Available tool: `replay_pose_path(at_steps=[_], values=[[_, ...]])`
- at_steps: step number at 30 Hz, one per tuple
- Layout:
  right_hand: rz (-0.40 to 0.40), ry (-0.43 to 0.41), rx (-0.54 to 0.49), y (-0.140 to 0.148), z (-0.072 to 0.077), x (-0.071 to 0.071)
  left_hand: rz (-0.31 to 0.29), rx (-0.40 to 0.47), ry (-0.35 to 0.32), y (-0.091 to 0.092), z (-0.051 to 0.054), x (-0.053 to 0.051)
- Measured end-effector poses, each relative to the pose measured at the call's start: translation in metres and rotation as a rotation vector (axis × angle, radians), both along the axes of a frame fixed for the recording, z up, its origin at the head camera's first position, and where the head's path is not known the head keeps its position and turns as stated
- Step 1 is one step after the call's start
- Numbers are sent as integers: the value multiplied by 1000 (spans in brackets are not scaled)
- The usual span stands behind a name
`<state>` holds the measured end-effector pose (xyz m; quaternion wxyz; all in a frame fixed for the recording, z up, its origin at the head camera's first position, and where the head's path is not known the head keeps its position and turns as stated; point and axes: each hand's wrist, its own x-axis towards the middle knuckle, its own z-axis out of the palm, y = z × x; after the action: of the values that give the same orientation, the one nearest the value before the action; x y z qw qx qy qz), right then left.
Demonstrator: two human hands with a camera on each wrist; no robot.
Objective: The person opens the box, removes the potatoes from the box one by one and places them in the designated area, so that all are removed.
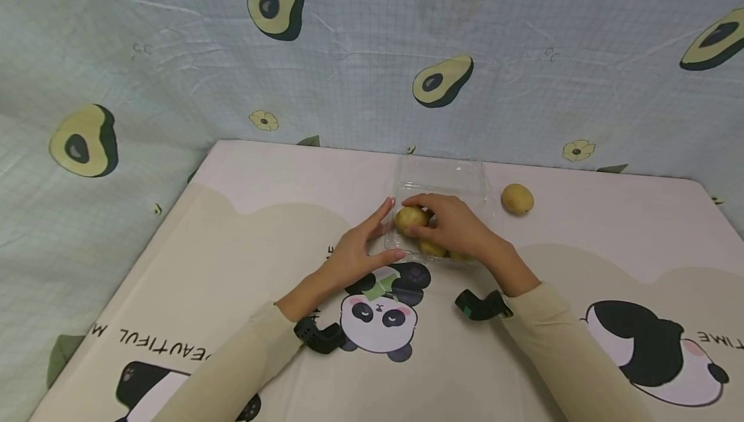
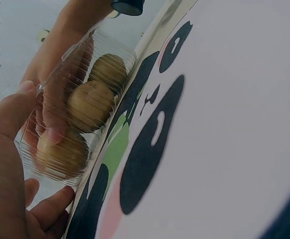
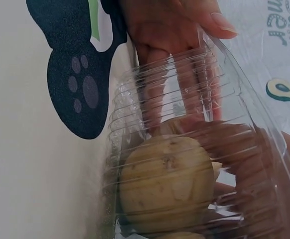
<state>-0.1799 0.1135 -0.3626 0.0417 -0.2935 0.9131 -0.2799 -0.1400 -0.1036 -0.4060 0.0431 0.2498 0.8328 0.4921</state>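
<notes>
2 potatoes (image 1: 433, 249) sit in the box (image 1: 440, 175), ctr of frame, w/ R hand (image 1: 452, 223) gripping a 3rd potato (image 1: 410, 219) inside — L hand (image 1: 356, 253) alongside, fingers spread — & 1 loose potato (image 1: 517, 200), right of ctr, apparently left.

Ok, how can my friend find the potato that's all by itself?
Start with the big table with pandas on it, then find the clear box near its far edge. Seen from the head camera, just right of the box, sits a round yellow potato. It's the only potato lying apart from the box.
</notes>
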Motion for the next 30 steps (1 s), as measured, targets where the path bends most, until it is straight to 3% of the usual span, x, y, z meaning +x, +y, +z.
replay_pose_path(at_steps=[9,30], values=[[-1,13,-32,1,2,1,1,4,5,0,1,0],[-67,97,-163,24,28,12,8,-2,2,0,2,0]])
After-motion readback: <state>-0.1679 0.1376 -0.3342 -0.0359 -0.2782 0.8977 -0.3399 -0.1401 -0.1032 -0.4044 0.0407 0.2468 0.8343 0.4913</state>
